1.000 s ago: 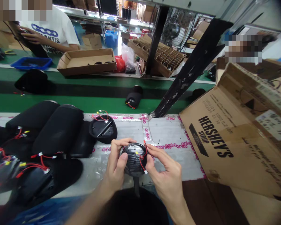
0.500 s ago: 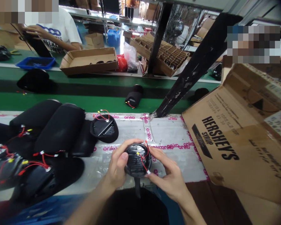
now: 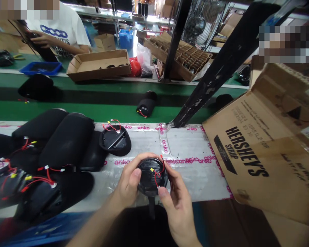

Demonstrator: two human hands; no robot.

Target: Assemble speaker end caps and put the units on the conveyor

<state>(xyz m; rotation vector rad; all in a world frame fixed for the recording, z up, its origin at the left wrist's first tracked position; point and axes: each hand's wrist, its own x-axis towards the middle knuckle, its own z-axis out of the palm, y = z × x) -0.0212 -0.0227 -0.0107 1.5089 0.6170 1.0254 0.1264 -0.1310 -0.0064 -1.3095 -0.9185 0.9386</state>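
Black round cap (image 3: 151, 175) between both hands, bench-edge.

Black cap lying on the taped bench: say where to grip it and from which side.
Probably pinch the black cap by its near-right rim, coming from the right: it lies flat, red wires top its far edge, speaker bodies crowd its left.

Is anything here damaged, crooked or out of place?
The cardboard box at the right lies tilted, with a flap open and creased. Red wires loop loose over the round black part that the left hand and right hand hold.
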